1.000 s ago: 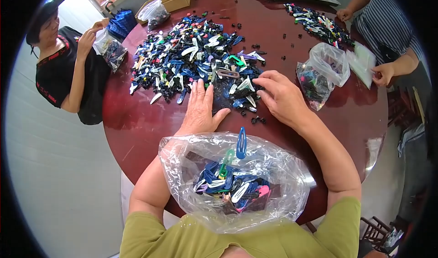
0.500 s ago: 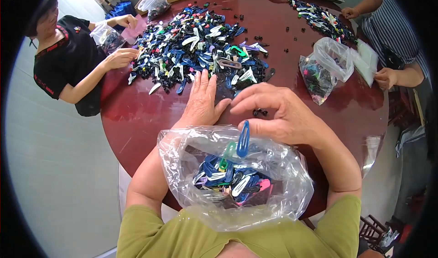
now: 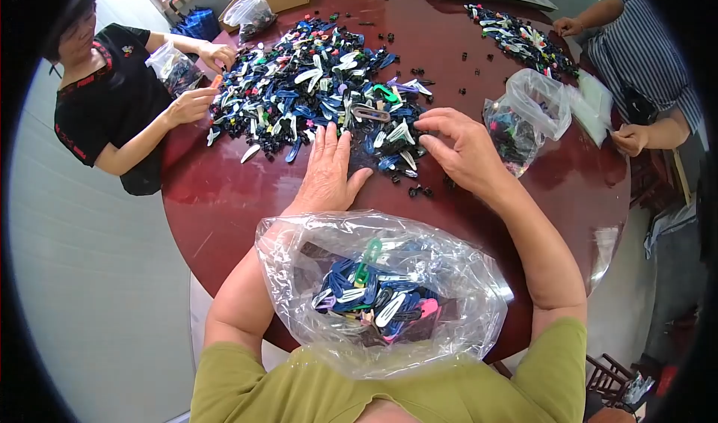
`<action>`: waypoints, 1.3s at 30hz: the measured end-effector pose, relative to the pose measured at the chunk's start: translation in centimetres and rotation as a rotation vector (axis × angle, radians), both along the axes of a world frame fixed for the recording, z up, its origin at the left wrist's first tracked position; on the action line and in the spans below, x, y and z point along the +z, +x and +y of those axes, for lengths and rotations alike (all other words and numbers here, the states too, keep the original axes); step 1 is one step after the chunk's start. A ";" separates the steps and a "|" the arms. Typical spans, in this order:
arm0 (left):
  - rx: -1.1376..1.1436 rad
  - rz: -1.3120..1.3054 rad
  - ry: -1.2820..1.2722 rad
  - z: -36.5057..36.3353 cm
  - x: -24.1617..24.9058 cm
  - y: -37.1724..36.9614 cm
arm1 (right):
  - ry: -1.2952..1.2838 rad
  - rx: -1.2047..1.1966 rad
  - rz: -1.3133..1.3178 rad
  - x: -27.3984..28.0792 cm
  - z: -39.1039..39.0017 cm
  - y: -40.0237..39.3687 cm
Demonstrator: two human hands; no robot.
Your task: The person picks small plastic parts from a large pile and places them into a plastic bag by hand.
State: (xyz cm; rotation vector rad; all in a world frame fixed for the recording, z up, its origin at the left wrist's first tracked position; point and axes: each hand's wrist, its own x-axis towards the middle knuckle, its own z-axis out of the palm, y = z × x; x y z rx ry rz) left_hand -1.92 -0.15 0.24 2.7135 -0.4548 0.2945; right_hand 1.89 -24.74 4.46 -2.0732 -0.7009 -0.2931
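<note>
Left hand: flat, gripping nothing — clip pile's six o'clock
Right hand: half-curled, fingertips parted (no hold visible) — four o'clock

Looking down on a round dark-red bench heaped with hair clips, mostly blue, black and white. The wearer's left hand lies palm down at the heap's near edge; the right hand, thumb and forefinger apart, meets its right edge. Nearer, an open clear bag holds more clips. A person in black reaches to the heap's left side.
</note>
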 end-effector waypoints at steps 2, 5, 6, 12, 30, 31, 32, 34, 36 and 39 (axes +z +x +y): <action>0.002 -0.001 -0.016 -0.1 -0.1 0.1 | -0.090 -0.024 -0.192 -1.6 0.1 1.0; -0.049 -0.030 -0.086 -0.3 -0.2 0.2 | -0.203 0.036 -0.313 -2.4 0.6 1.4; -0.093 -0.039 -0.125 -0.3 -0.1 0.2 | -0.248 0.038 -0.321 -2.4 0.8 1.1; -0.276 -0.061 -0.224 -0.5 0.7 -0.3 | -0.223 0.038 -0.263 -2.0 1.1 0.3; 0.238 -0.027 -0.257 2.3 -0.6 0.9 | 0.395 0.152 0.446 7.9 -0.4 -5.6; 0.200 -0.017 -0.225 2.0 -0.3 0.6 | 0.351 0.214 0.387 8.3 -0.4 -6.5; 0.164 -0.012 -0.266 1.7 -0.4 0.4 | 0.369 0.317 0.333 8.7 -0.1 -7.2; 0.105 -0.003 -0.281 1.0 -0.3 0.0 | 0.201 0.412 0.231 8.9 0.0 -7.5; 0.007 0.032 -0.378 0.4 0.6 -0.5 | 0.173 0.334 0.253 8.6 0.3 -7.2; -0.129 0.064 -0.443 0.2 1.2 -0.7 | 0.110 0.004 0.139 6.0 -0.1 -3.9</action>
